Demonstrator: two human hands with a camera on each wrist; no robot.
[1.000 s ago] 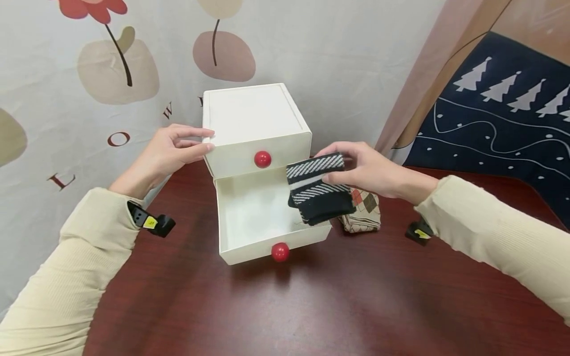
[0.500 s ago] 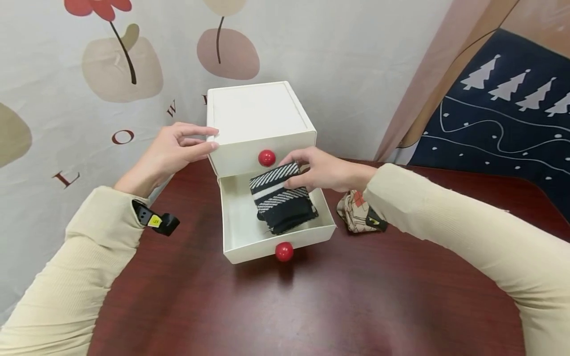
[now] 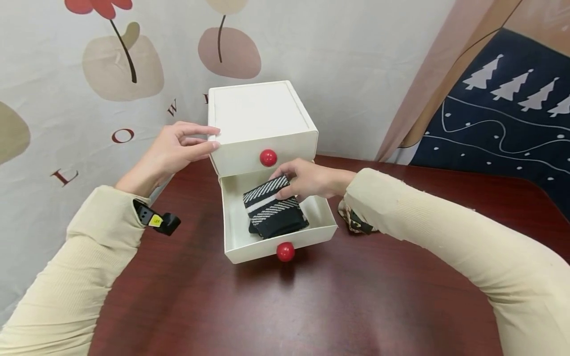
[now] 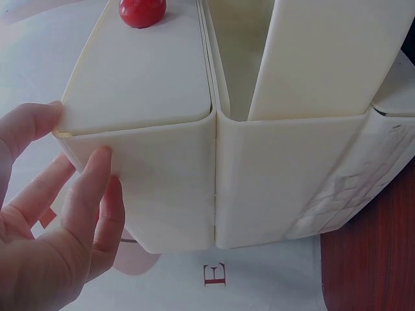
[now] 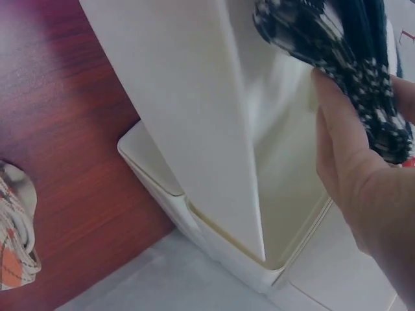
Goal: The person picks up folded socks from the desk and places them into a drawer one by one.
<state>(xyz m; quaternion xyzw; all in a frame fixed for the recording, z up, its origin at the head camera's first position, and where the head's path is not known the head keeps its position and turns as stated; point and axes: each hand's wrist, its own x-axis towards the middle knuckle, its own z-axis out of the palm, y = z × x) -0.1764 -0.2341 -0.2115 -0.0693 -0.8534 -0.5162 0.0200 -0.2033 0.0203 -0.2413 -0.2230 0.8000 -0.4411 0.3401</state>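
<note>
My right hand pinches a folded pair of black-and-white striped knit socks inside the pulled-out lower drawer. In the right wrist view the socks show between thumb and fingers, over the drawer's interior. My left hand touches the upper left corner of the white drawer cabinet. Seen from the left wrist, the fingers and thumb of this hand rest lightly at the cabinet's edge, fairly straight. The upper drawer, with a red knob, is closed.
A folded beige argyle pair of socks lies on the dark red table right of the drawer, partly covered by my right sleeve. Another red knob sticks out from the open drawer. Behind the cabinet hangs a printed curtain.
My right hand has carried the striped socks leftward and down, from above the drawer's right edge into the drawer. My left hand has stayed at the cabinet corner.
</note>
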